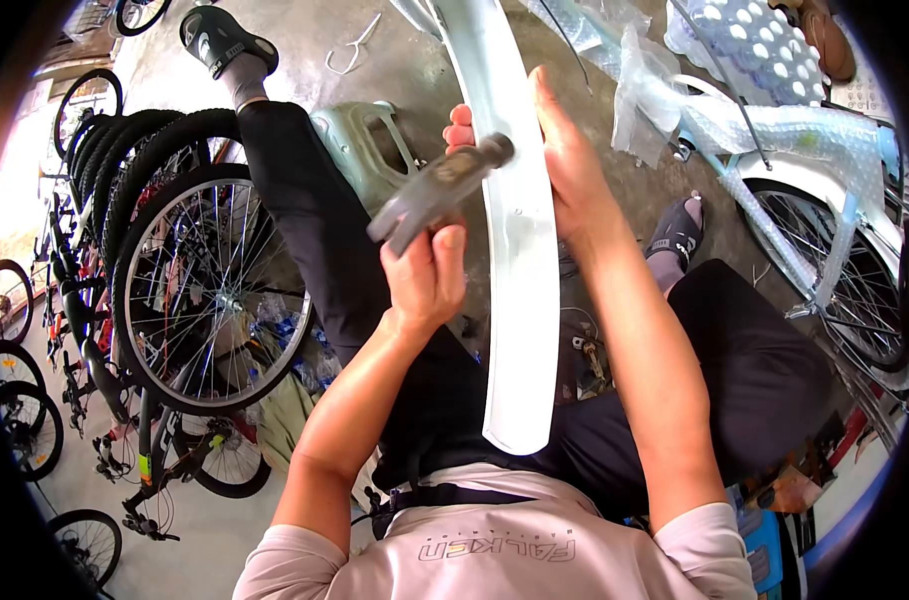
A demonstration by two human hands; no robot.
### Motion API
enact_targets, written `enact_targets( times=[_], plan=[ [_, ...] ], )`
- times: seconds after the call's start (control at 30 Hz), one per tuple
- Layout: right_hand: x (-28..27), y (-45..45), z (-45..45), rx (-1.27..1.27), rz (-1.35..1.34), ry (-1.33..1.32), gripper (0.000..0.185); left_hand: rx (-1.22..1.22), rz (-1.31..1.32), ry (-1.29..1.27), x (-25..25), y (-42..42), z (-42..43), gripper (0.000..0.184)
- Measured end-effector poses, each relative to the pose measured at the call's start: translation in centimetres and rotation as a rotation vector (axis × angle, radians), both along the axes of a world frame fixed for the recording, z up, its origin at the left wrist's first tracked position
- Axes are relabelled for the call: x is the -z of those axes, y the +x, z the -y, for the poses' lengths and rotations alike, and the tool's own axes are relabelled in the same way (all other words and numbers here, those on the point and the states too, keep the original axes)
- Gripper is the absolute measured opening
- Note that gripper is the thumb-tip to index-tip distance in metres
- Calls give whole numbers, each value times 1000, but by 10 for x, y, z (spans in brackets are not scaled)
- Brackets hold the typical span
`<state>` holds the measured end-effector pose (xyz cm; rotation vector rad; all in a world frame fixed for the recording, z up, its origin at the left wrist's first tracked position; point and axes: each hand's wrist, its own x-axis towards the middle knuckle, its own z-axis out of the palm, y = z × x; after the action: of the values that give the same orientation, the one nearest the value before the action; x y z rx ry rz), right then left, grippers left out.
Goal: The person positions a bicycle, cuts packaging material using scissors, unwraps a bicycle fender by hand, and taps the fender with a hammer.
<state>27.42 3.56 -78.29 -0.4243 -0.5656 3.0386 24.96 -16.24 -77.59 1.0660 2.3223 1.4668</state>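
A long white curved bicycle mudguard stands lengthwise before me, its rounded lower end above my lap. My right hand is wrapped round it from behind, with the thumb along the right edge and fingertips showing past the left edge. In my closed left hand is a claw hammer, blurred by motion. Its forked end points to the lower left, and its round striking face overlaps the mudguard's left part in view. Whether the face touches the mudguard I cannot tell. The hammer's handle is mostly hidden by my fingers.
Several bicycles with black tyres crowd the left, one wheel close to my leg. A pale green plastic stool lies beyond my left knee. At right stands a light blue bicycle in bubble wrap. A bent white wire piece lies on the floor.
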Motion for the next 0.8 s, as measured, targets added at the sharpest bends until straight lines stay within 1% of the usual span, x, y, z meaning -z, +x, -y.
enact_targets(
  times=[0.03,0.07,0.13,0.2,0.23,0.27,0.3,0.33,0.4,0.43,0.5,0.53,0.6,0.63,0.67,0.73,0.8],
  plan=[
    [-2,1,-1,-47,-45,-61,69,6,-68,-129,5,-2,-2,27],
    [-3,1,0,-47,-47,-57,69,-3,-55,-162,9,0,-2,29],
    [-2,3,3,38,38,65,69,-63,74,-151,7,6,-3,30],
    [6,3,4,25,26,81,70,-45,120,-67,-5,4,-2,32],
    [4,3,4,43,44,108,70,-73,90,0,-19,6,-9,34],
    [3,1,3,61,53,142,70,-47,87,85,-24,3,-12,34],
    [4,3,1,33,34,73,71,-45,37,136,-23,2,-12,32],
    [1,1,2,32,28,74,71,-41,-15,189,-22,0,-13,31],
    [-8,-1,5,68,35,77,70,6,-41,74,-13,0,-5,29],
    [-6,0,4,68,31,80,70,3,-56,-15,5,-2,0,28],
    [2,1,1,-11,29,33,69,4,-44,-157,14,2,1,27],
    [3,1,1,-7,35,32,69,-22,27,-163,8,5,-2,27],
    [4,2,4,29,36,77,68,-37,34,-88,5,4,-1,28],
    [6,2,1,-18,12,45,68,-42,107,-86,-7,4,-2,31],
    [5,3,1,-18,11,45,68,-88,130,11,-22,7,-11,34],
    [1,2,2,44,64,98,68,-56,32,81,-27,1,-10,36],
    [-5,1,2,48,53,111,69,-64,25,135,-4,1,-4,36]
  ],
)
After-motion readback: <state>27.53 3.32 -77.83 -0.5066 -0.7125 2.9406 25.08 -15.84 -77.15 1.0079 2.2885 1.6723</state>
